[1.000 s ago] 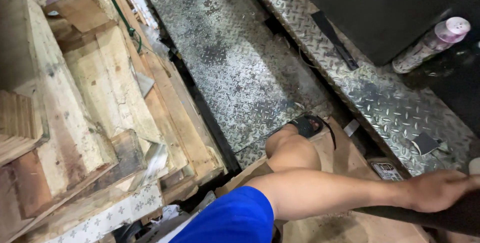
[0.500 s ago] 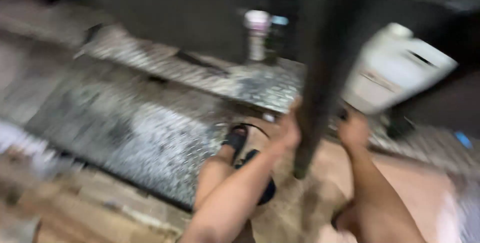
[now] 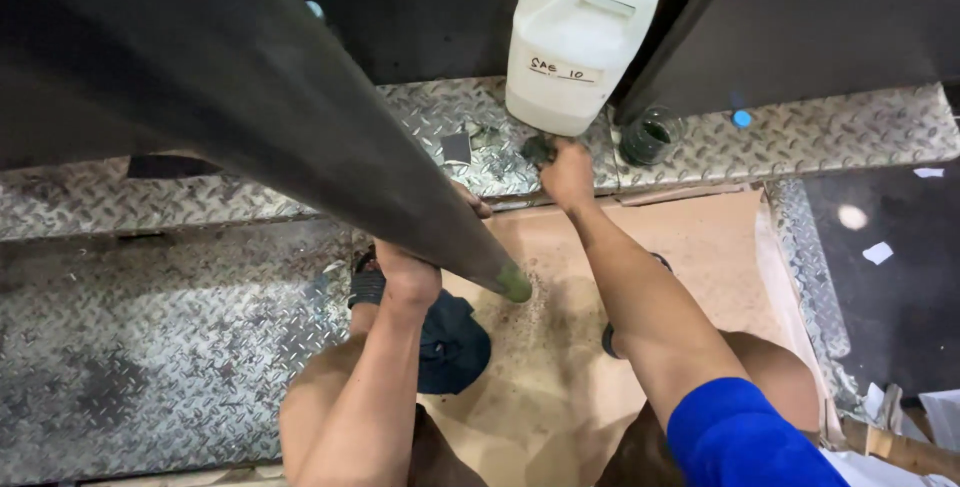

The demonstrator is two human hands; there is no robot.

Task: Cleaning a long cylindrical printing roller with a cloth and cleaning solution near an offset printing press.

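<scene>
My left hand (image 3: 415, 265) grips the dark pipe (image 3: 300, 137) from beneath; my right hand (image 3: 567, 172) closes on a small dark object (image 3: 537, 150) below the white jug (image 3: 577, 42).

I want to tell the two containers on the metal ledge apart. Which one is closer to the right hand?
The big white plastic jug: the right hand reaches just below its base. The small dark glass jar stands further right.

The floor (image 3: 150, 347) is diamond-pattern steel plate, with a raised plate ledge (image 3: 820, 132) along the far side. A cardboard sheet (image 3: 700, 247) covers the floor at right. On the ledge stand a white jug (image 3: 575, 42) and, just beside it, a dark glass jar (image 3: 648, 137). A dark cloth (image 3: 455, 342) lies across the cardboard's left edge.
</scene>
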